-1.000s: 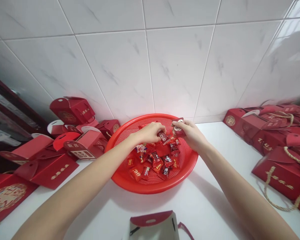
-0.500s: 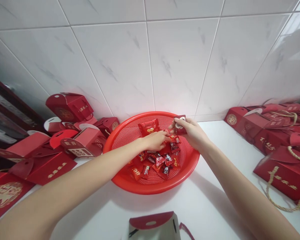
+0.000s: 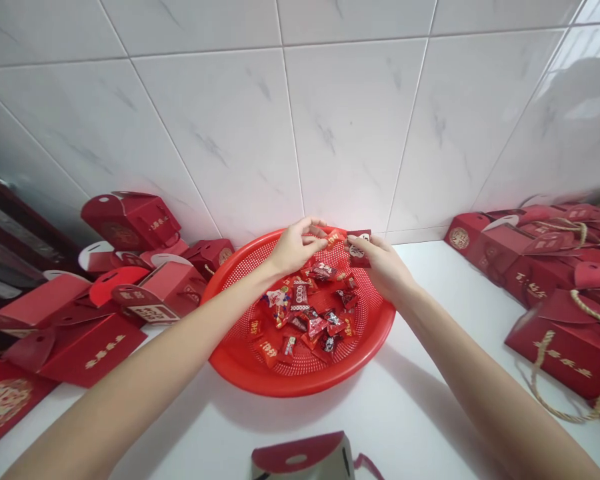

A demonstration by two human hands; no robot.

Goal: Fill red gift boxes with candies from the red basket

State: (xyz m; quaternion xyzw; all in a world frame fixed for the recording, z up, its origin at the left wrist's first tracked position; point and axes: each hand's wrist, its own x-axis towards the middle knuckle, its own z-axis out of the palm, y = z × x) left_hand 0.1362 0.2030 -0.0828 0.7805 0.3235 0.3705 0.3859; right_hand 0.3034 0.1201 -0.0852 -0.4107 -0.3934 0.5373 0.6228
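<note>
A round red plastic basket (image 3: 300,383) with a perforated inside holds several wrapped candies (image 3: 314,323). Over its far side my left hand (image 3: 300,247) pinches a small orange-red wrapped candy (image 3: 334,239) between thumb and fingers. Close beside it, above the basket's right part, my right hand (image 3: 380,263) grips a dark red candy packet (image 3: 360,248) with pale printing. The two hands are almost meeting at the fingertips. Whether more candies sit inside my right palm is hidden.
An open red gift box (image 3: 300,457) with a pale inside stands at the near edge, partly cut off. Closed red gift boxes are piled at left (image 3: 130,220) and at right (image 3: 555,340), some with rope handles. A tiled wall (image 3: 350,133) rises behind.
My left hand has lifted from among the candies toward the far rim and now has an orange-red candy. My right hand keeps its packet, almost in place. The view has shifted slightly.
</note>
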